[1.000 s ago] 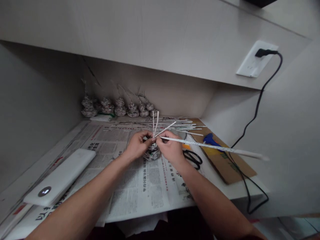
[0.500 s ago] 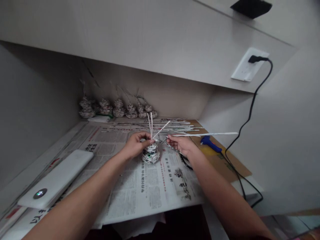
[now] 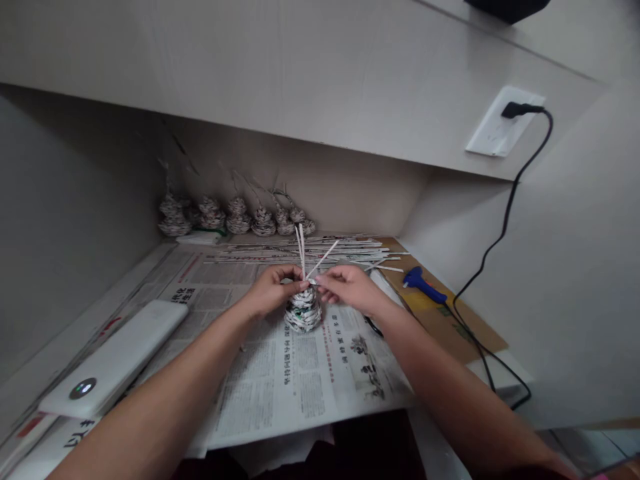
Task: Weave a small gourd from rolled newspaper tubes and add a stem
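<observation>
A small gourd woven from rolled newspaper strips [image 3: 303, 316] stands on the newspaper in front of me. Three pale paper strips [image 3: 302, 250] stick up from its top, one leaning right. My left hand [image 3: 279, 288] pinches the gourd's upper rim from the left, thumb and forefinger at the base of the strips. On the opposite side, my right hand [image 3: 345, 288] is closed in a pinch at the rim, on a short visible bit of paper strip [image 3: 313, 281]. The rest of that strip is hidden by the fingers.
Several woven gourds [image 3: 238, 217] line the back wall. Loose paper strips [image 3: 320, 251] lie behind the hands. A blue glue gun [image 3: 425, 285] rests on cardboard at right, its cord trailing. A white power bank [image 3: 117, 357] lies at left on the newspaper [image 3: 260, 400].
My right hand has moved left to the gourd's rim. The long strip it held pointing right no longer shows there. My left hand keeps its place on the gourd.
</observation>
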### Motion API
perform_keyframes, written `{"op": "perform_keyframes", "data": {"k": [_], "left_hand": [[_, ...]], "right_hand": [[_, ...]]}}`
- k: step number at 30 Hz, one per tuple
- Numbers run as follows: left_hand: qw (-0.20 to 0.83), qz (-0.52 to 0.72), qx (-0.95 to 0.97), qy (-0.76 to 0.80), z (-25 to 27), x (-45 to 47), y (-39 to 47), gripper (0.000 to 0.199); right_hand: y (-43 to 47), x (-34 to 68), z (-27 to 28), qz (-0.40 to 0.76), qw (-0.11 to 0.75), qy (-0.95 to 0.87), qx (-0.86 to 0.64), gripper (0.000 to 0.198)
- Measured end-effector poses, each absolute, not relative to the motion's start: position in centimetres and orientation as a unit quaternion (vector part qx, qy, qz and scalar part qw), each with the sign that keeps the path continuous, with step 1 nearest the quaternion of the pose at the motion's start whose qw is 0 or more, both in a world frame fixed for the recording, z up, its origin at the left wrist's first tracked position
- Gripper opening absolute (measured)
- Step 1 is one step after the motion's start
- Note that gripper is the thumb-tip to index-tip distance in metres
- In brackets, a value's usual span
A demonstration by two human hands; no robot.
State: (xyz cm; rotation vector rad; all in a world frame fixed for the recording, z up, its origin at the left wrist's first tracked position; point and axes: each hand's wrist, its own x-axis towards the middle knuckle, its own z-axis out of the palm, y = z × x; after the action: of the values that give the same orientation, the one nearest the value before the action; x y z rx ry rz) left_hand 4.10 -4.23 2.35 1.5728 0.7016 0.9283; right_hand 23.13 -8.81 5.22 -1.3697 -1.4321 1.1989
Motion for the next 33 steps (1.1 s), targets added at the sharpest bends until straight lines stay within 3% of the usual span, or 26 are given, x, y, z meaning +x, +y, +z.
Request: {"op": "perform_keyframes", "data": {"k": [2,6,11,20,33], "left_hand": [[0.554,0.395,0.669,0.299,2.4,4.2,-4.3,0.024],[0.529,0.410,0.674,0.313,2.6,4.4,-4.8,0.023],[0.502,0.440,0.666,0.333,2.6,4.7,-5.2,0.022],[0.443,0.470,0.657,0.388,2.4,5.0,-5.4,0.021],[0.470,0.485,0.635,0.374,2.0,5.3,-5.3,0.025]], "right_hand": [[-9.0,22.6,5.0,0.404,0.417,-0.618,-0.530,0.018],[-9.1,22.3,4.6,0.274,0.412,-0.663,-0.563,0.012],[-9.6,21.9,5.1,0.224,0.388,-0.664,-0.598,0.016],[-9.8,20.0,4.9,0.145,0.430,-0.635,-0.625,0.012],[-9.3,19.5,3.5,0.101,0.476,-0.603,-0.633,0.021]]}}
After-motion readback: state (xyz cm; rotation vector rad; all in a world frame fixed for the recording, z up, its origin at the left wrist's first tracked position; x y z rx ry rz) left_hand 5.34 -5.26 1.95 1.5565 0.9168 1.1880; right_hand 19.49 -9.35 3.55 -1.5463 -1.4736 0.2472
